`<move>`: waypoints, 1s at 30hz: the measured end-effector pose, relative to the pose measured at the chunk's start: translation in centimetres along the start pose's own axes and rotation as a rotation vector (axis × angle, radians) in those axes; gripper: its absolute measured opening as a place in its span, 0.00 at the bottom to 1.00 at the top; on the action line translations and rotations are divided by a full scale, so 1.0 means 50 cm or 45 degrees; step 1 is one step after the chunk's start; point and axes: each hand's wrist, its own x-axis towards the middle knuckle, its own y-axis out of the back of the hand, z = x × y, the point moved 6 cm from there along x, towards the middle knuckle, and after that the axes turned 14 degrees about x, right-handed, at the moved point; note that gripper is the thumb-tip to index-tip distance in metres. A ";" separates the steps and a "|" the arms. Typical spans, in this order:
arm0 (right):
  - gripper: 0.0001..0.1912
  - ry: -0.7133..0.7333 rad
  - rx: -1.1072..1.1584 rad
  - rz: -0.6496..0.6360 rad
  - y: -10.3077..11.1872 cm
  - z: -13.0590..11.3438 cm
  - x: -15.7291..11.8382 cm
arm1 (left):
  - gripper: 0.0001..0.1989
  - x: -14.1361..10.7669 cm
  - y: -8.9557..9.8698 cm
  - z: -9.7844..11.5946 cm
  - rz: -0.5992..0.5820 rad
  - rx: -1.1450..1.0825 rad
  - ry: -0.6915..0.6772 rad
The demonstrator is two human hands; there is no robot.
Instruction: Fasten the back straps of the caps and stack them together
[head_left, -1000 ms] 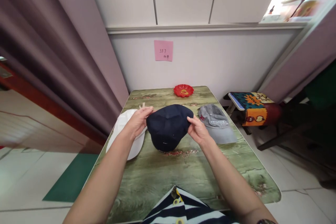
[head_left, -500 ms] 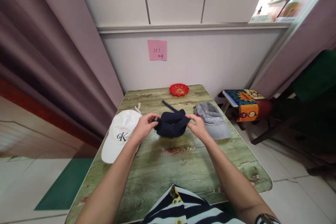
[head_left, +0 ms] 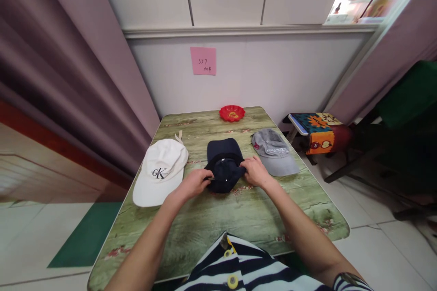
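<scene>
A navy baseball cap (head_left: 224,148) lies at the middle of the table, its inside turned up and its brim pointing away from me. My left hand (head_left: 198,183) pinches the cap's left edge, near a strap end. On the opposite edge, my right hand (head_left: 253,170) grips the fabric with fingers closed. To the left rests a white cap (head_left: 160,168) with a dark "CK" mark, its brim towards me. A grey cap (head_left: 273,150) with white lettering sits on the right, just beyond my right hand.
The green wood-patterned table (head_left: 191,236) carries a red scalloped dish (head_left: 232,113) at its far edge. Behind it, a pink note (head_left: 203,61) is stuck to the wall. A stool with a colourful cover (head_left: 319,132) stands to the right, and a curtain (head_left: 85,54) hangs at left.
The navy cap has turned from upright and folded to inside up, its brim now away from me. Both hands have come lower and nearer to me, still holding its edges.
</scene>
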 end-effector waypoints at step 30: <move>0.11 -0.365 0.921 0.296 -0.133 0.017 0.036 | 0.16 0.047 -0.111 -0.085 0.787 -0.858 0.342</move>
